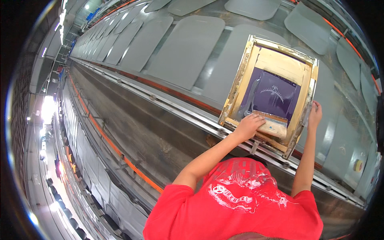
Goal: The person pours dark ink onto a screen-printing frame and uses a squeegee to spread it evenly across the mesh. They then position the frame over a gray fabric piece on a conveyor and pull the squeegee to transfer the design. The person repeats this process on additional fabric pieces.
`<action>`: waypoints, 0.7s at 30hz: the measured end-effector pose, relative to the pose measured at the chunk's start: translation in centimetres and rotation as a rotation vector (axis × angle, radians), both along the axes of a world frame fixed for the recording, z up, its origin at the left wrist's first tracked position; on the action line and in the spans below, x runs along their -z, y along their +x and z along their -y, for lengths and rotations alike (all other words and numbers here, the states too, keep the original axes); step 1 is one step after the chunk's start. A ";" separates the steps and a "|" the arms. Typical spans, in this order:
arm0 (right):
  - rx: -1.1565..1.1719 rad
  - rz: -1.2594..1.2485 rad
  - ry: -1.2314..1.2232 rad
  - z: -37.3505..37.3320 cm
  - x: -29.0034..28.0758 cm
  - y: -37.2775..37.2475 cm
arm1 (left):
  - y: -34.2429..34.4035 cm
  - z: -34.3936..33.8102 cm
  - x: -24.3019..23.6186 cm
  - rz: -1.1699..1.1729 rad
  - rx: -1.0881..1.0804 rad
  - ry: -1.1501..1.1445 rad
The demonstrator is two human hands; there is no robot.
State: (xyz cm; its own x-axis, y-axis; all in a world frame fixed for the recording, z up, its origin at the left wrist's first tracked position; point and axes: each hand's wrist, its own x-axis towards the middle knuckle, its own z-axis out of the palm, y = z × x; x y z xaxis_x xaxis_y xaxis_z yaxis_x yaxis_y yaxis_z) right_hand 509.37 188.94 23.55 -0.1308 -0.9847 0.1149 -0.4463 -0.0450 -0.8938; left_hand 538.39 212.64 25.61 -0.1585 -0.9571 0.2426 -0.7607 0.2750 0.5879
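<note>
While the left hand [251,126] grips a squeegee [276,128], the right hand [315,114] holds the screen-printing frame [240,76].
Inside: purple mesh [278,106], squeegee.

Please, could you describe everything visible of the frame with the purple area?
The rectangular frame looks wooden, with stained, worn edges. Inside, a cream border flanks a dark purple area bearing a pale, curved, spiky motif. It lies askew over a grey panel, its near end above the metal rail. A wooden-looking block lies inside near that end, under the left hand; the right hand is at the frame's right side.
</note>
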 end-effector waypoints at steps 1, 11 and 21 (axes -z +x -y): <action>-0.019 0.023 0.006 0.0 -0.1 -0.2 | -0.6 -0.3 0.1 0.002 -0.015 -0.002; 0.008 -0.053 -0.011 -0.5 1.8 -1.2 | -1.9 -0.3 0.6 0.011 -0.074 0.041; -0.038 0.085 -0.066 -0.6 2.9 -0.6 | -5.2 -0.9 -0.5 0.078 -0.224 0.117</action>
